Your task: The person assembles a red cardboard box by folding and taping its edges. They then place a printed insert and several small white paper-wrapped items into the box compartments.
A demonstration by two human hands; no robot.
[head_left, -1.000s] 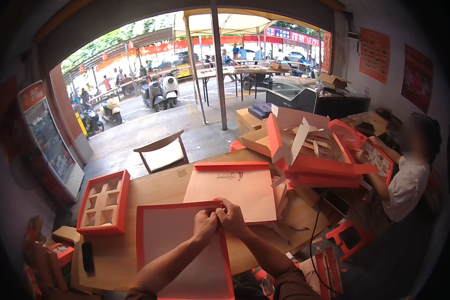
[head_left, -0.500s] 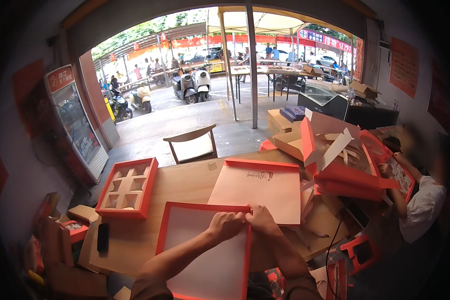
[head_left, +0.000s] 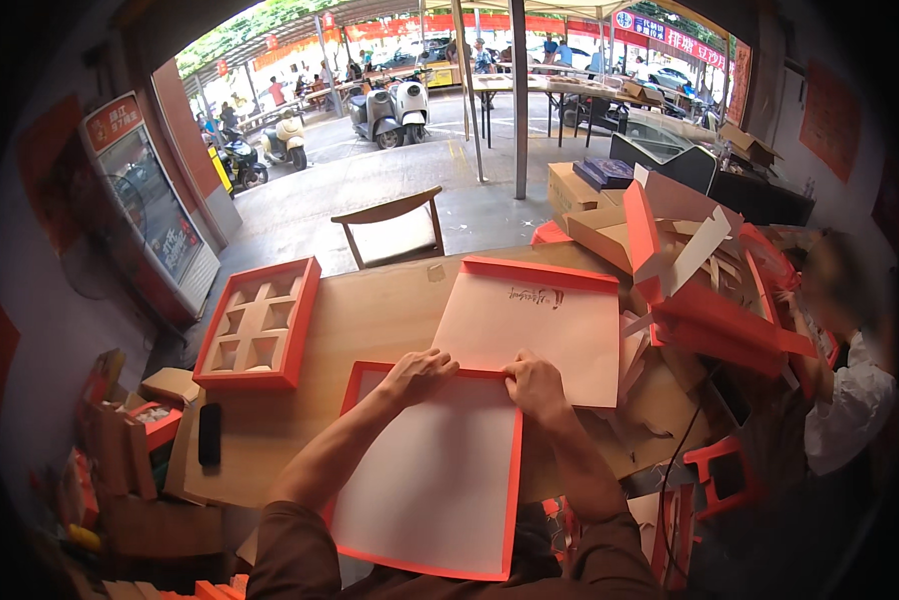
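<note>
A shallow red box lid with a pale inside lies in front of me at the table's near edge. My left hand is closed on its far rim, left of the corner. At the far right corner my right hand pinches the rim, thumb toward the inside. Just beyond lies a flat pale pink cardboard sheet with a red folded far edge and dark lettering. On the left of the table stands a red box with a pale divider of several square compartments.
A black phone lies near the table's left edge. Red and pale cardboard pieces are heaped at the right, beside a person in a white top. A wooden chair stands across the table. Cartons crowd the lower left.
My hands were together at the lid's far right corner. The left has slid left along the far rim, while the right stays by the corner. The view has tilted slightly downward.
</note>
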